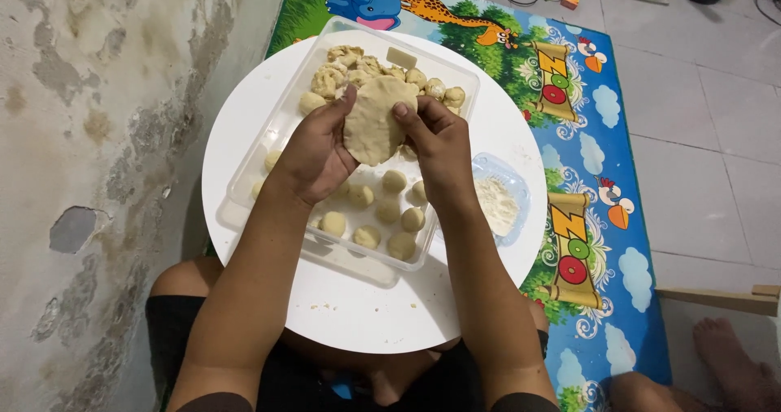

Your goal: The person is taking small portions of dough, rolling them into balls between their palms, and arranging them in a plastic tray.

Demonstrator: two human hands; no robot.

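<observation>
Both hands, left hand (313, 156) and right hand (439, 148), pinch the flat dough disc (374, 119) between them above the tray's (244, 188) far end; its long axis runs toward the person.

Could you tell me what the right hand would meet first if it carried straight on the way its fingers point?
Probably the pile of torn dough pieces at the tray's far end, beyond the dough disc the right hand holds; depth is unclear.

Even, soft daylight; faint shadows under hands (378, 148); mild glare on white table (366, 314); sharp focus; slight wide-angle edge distortion.
</observation>
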